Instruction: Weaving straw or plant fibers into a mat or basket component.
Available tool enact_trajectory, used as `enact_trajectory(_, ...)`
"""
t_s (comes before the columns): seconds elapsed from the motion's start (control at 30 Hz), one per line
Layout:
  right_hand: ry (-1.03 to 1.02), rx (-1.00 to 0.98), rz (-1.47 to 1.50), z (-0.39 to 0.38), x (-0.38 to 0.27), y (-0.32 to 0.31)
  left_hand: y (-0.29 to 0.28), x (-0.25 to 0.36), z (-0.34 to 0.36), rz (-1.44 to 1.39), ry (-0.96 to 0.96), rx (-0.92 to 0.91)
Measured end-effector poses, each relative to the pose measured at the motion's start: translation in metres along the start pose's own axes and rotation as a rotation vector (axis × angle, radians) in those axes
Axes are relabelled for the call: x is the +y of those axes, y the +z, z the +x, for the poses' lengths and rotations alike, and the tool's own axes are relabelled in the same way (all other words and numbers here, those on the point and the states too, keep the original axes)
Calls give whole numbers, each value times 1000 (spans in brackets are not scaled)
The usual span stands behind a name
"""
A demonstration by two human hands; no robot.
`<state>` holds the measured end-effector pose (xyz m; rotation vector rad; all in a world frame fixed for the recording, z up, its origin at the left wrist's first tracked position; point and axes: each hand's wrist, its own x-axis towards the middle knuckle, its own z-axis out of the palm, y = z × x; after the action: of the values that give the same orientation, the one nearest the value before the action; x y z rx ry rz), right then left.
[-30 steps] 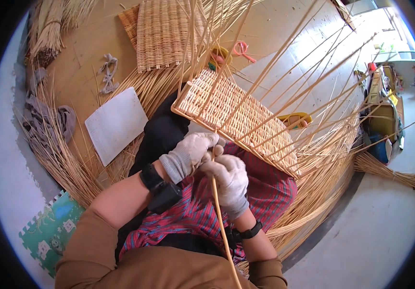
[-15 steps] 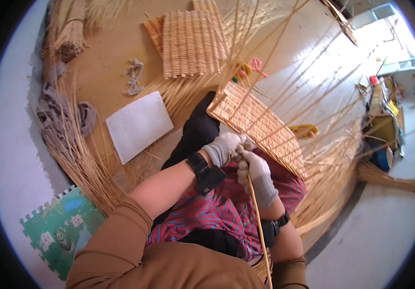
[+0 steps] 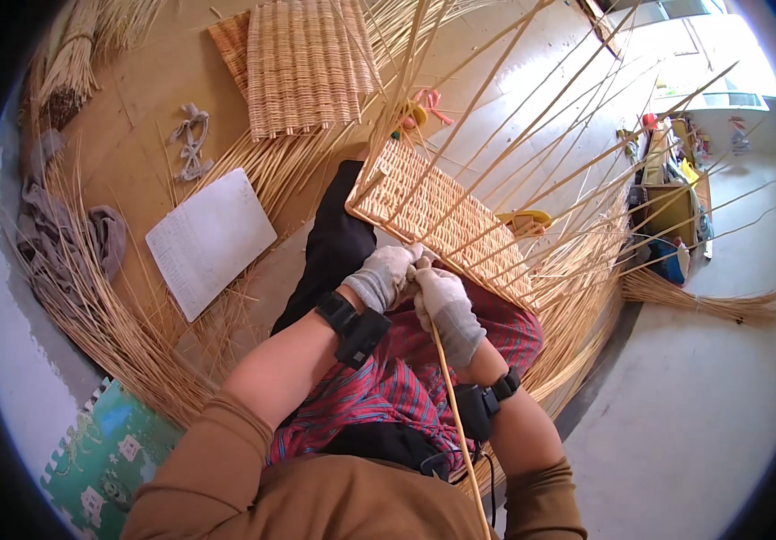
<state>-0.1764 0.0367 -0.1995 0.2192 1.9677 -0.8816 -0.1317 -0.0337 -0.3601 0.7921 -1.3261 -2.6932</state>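
A woven rattan piece (image 3: pixel 440 214) with many long upright stakes lies across my lap over black trousers and a red striped cloth (image 3: pixel 370 369). My left hand (image 3: pixel 386 274), in a pale knit glove, is closed at the piece's near edge on a pale rattan strand (image 3: pixel 458 432). My right hand (image 3: pixel 448 306), also gloved, is closed on that strand just beside and below the left one. The strand runs down between my forearms past the bottom of the picture. The fingertips overlap, so their exact grip is partly hidden. Black devices are strapped to both forearms.
Flat woven panels (image 3: pixel 302 72), loose cane bundles (image 3: pixel 586 306), a white sheet (image 3: pixel 210 241), grey rags (image 3: pixel 55 234) and yellow slippers (image 3: pixel 523 222) lie around me. A green foam mat (image 3: pixel 104 450) is at lower left, a wall (image 3: pixel 5 315) at left, piled items (image 3: pixel 667 202) at right.
The whole view swung rightward half a second ago and has shifted back. My forearms now reach in from farther right than a second ago; both hands stay closed at the piece's near edge.
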Motion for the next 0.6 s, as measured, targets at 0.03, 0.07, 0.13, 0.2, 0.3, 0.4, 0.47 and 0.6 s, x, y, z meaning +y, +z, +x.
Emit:
enact_trajectory(0.03, -7, 4, -4, 2, 0, 0, 0, -6, 3, -13, 7, -3)
enact_trajectory(0.07, -15, -7, 6, 5, 4, -2, 0, -11, 5, -6, 13, 3)
enact_trajectory(0.13, -9, 36, 28, 8, 17, -6, 19, 40, -10, -330, -480, 72)
enact_trajectory(0.2, -20, 100, 38, 13, 14, -2, 24, 54, -14, -375, -629, 102)
enact_trajectory(0.3, -350, 64, -220, 40, 26, -2, 13, 20, 13, -435, -478, 74)
enact_trajectory(0.4, -12, -47, -119, 29, -5, -1, 5, 21, 15, -562, -502, 88)
enact_trajectory(0.47, -81, -31, 71, 37, 17, -11, 20, 43, 7, -567, -515, 152)
enact_trajectory(0.6, -360, -151, 149, 15, 56, -28, 13, 67, -17, -14, -338, 12)
